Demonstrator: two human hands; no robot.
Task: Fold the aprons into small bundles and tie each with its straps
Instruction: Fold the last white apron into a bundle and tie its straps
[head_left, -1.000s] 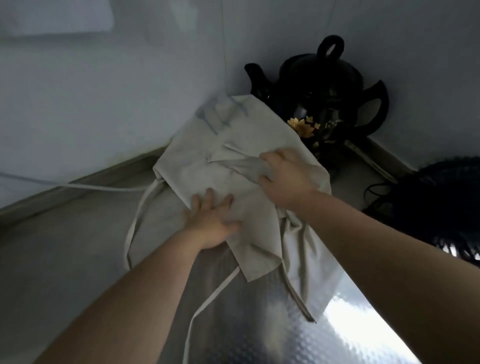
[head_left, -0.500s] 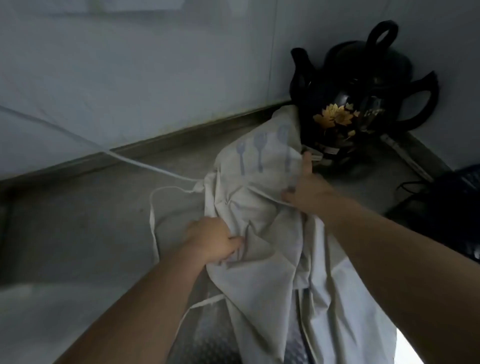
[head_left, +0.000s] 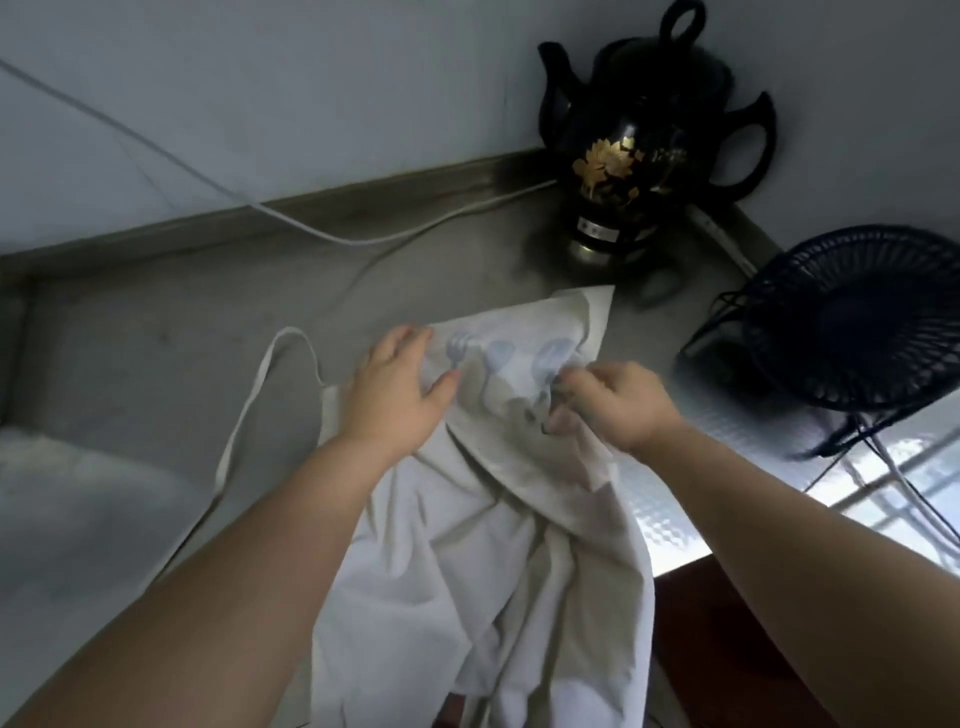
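Whereas half a second ago its printed top lay against the black pot, the apron now sits in the middle of the frame. Its upper corner points at the pot but is apart from it, and its lower part hangs over the counter edge toward the bottom. The left hand, earlier bunched on the cloth, now lies flat with fingers spread just left of the blue cutlery print. The right hand, earlier laid flat near the pot, now pinches a fold of cloth at the print's right end. One strap loops out on the counter at centre left. A dark fan shows far more fully at the right edge, and a white cable crosses the upper left.
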